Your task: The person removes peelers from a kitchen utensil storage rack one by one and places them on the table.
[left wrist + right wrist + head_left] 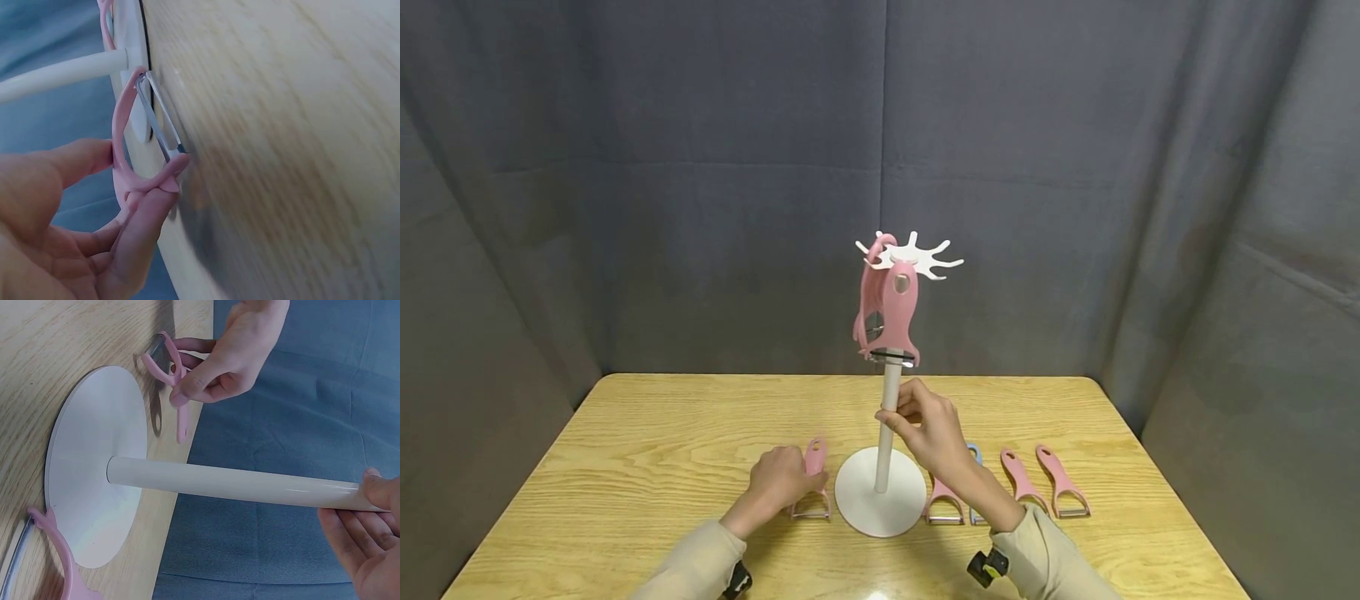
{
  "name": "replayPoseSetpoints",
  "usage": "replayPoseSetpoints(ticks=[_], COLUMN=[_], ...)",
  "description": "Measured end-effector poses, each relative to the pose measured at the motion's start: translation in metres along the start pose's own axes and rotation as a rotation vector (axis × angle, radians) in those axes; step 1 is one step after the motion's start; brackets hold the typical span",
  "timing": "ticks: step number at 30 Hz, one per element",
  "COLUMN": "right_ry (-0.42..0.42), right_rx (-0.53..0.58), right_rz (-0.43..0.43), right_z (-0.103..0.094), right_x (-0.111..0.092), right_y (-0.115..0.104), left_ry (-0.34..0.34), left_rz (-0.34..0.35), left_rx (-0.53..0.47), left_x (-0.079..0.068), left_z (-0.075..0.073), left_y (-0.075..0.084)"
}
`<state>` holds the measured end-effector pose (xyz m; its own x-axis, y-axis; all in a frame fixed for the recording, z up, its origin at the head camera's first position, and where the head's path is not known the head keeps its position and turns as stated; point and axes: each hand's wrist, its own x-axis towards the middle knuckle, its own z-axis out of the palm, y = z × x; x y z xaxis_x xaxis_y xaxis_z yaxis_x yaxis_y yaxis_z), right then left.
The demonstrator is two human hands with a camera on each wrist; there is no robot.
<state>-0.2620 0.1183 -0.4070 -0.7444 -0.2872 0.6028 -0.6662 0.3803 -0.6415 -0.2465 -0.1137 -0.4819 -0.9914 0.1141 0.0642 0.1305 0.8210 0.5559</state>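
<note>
"Since the left hand [781, 477] pinches that pink peeler [815, 457] near its neck, just where the fork begins, what worries you there?"

"Slipping, mostly. It looks like a light pinch, so the peeler could swivel and bring its metal blade [154, 122] round toward the fingers. It's left of the stand, and its shadow in the right wrist view suggests it's off the table [647, 442], at least partly, so a slip could drop it."

"And the right hand [931, 425]?"

"Wrapped on the white pole [883, 457], thumb one side, fingers the other, below the hanging pink peelers [898, 312]. If that hold loosened, a knock could tip things: those peelers crowd the left and near side of the hook crown [925, 260], so the load looks lopsided and high."

"Wouldn't the round base [859, 502] save it?"

"Probably, being broad. But a tug on the pole could rock the hung ones together, and they're bunched enough to snag."

"Farther out?"

"Right of the base lie a loose pink peeler [939, 487], touching the rim or just beside it, a blue peeler [975, 451] partly hidden by the arm, then two outer pink peelers [1052, 467]. Were the base to slide that way, it would likely shove the nearest."
</note>
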Motion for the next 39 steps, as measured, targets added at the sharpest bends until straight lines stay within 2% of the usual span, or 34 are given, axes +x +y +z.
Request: replayPoseSetpoints(ticks=[6, 15, 30, 35, 39], right_ry=[0.001, 0.003, -0.005, -0.004, -0.006], right_rx=[0.001, 0.006, -0.001, -0.002, -0.001], right_rz=[-0.022, -0.019, 0.014, -0.006, -0.009], right_z=[0.001, 0.001, 0.0, 0.0, 0.0], right_x=[0.0, -0.001, -0.001, 0.0, 0.0], right_y=[0.001, 0.001, 0.001, 0.001, 0.001], left_ry=[-0.017, -0.044, -0.021, -0.006, 0.01], left_rz=[-0.025, -0.027, 0.002, 0.048, 0.045], left_rx=[0.008, 0.035, 0.046, 0.078, 0.131], left_x=[0.002, 0.004, 0.001, -0.001, 0.0], left_z=[0.004, 0.009, 0.006, 0.003, 0.001], left_y=[-0.006, -0.006, -0.004, -0.004, -0.004])
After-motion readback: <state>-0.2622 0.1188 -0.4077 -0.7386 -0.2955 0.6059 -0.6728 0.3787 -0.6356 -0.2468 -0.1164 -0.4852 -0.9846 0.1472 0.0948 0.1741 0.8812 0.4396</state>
